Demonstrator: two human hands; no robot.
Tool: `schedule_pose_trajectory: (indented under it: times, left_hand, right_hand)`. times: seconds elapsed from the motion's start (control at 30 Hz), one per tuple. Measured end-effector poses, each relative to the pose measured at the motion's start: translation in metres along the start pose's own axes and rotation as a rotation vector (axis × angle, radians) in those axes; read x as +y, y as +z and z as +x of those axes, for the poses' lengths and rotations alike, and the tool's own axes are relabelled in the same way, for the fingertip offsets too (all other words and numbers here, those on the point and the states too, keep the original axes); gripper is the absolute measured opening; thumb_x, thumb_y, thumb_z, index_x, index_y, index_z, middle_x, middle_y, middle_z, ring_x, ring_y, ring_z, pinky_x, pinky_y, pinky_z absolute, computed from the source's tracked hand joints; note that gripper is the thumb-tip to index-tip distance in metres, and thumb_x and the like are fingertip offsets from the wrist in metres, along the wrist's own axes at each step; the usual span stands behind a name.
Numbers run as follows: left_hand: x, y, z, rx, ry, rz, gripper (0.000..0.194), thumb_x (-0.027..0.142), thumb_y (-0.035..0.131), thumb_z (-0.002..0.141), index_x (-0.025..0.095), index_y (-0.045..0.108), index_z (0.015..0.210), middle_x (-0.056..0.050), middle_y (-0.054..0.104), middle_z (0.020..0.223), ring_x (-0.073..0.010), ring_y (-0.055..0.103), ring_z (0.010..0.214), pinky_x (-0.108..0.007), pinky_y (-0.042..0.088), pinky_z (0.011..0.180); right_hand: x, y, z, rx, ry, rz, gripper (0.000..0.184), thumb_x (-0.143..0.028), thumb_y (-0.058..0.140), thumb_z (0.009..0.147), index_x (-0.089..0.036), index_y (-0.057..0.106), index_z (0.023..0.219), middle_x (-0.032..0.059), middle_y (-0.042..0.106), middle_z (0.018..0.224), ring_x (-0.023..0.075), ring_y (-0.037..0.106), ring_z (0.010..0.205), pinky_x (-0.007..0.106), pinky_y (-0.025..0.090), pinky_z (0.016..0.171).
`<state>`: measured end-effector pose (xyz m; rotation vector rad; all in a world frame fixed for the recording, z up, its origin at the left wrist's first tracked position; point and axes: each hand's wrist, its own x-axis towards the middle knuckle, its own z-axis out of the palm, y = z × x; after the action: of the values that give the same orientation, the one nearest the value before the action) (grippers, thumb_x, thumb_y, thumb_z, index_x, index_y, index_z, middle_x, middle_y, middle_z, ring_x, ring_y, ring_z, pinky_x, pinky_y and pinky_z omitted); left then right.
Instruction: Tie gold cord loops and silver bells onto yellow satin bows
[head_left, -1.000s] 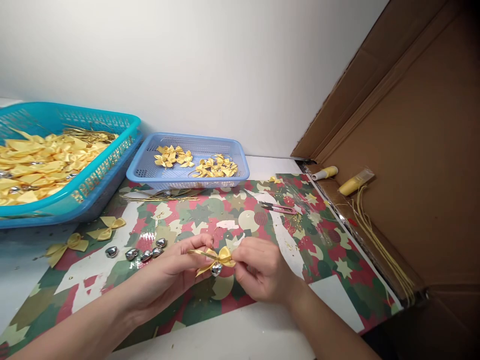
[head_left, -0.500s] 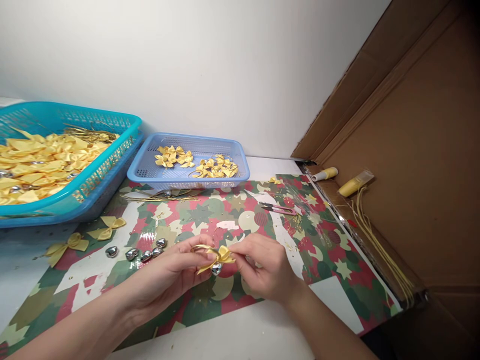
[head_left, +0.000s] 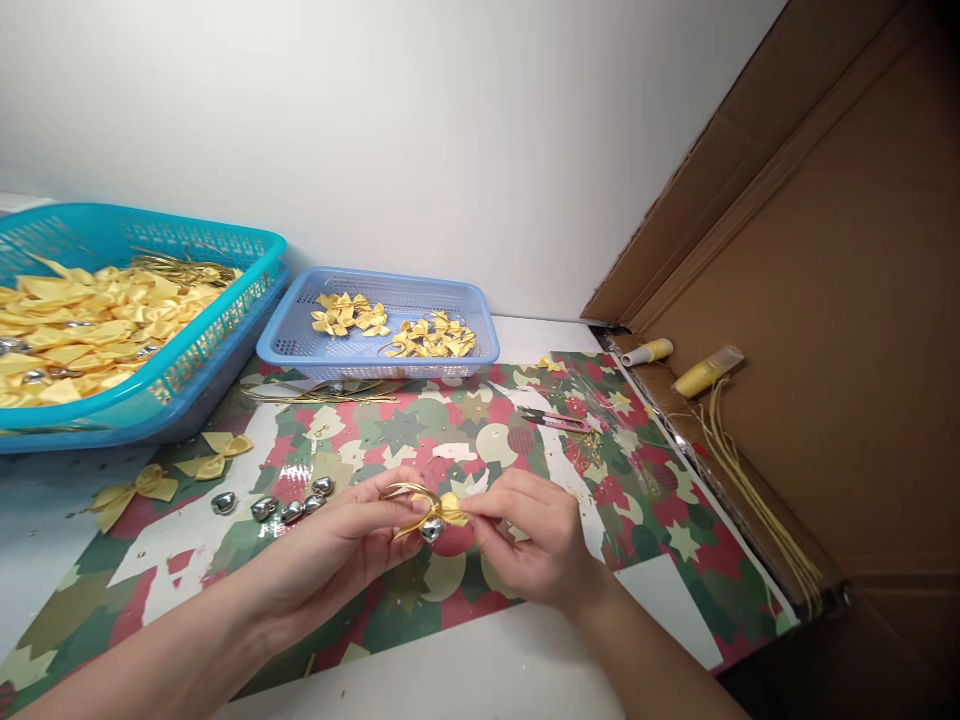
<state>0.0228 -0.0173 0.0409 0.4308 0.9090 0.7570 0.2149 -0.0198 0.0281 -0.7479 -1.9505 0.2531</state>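
Note:
A yellow ribbon bow point(head_left: 451, 508) is held between my two hands over the patterned sheet. My left hand point(head_left: 379, 522) pinches the bow's left side, where a loop of gold cord point(head_left: 409, 488) curves over the fingers. Beneath the knot hangs a silver heart-shaped bell point(head_left: 431, 529). The fingertips of my right hand point(head_left: 529, 530) are closed on the bow's right end. Left of my left hand lie several silver heart bells point(head_left: 264, 508), with two loose yellow bows point(head_left: 214, 456) farther left.
A teal basket point(head_left: 225, 325) heaped with bows and gold cords stands at the left. Behind the sheet sits a blue basket point(head_left: 375, 369) holding finished-looking bows. Pink-handled thread snips point(head_left: 559, 420) lie at right, near yellow cords point(head_left: 757, 500) along a cardboard wall point(head_left: 810, 250).
The bow has turned slightly in my fingers, so more of the gold cord loop shows. Both hands stay in nearly the same place, still gripping it.

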Motion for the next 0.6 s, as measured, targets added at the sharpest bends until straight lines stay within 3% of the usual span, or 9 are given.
schedule_pose_trajectory:
  times: [0.6]
  left_hand:
    - [-0.0013, 0.0037, -0.0023, 0.03, 0.004, -0.038, 0.019, -0.001, 0.069, 0.071, 0.017, 0.068, 0.074, -0.002, 0.062, 0.074, -0.0125, 0.064, 0.071, -0.021, 0.056, 0.066]
  right_hand:
    - [-0.004, 0.0068, -0.0045, 0.038, 0.068, 0.012, 0.019, -0.006, 0.051, 0.08, -0.018, 0.066, 0.083, 0.0004, 0.062, 0.058, 0.0104, 0.048, 0.049, 0.024, 0.04, 0.047]
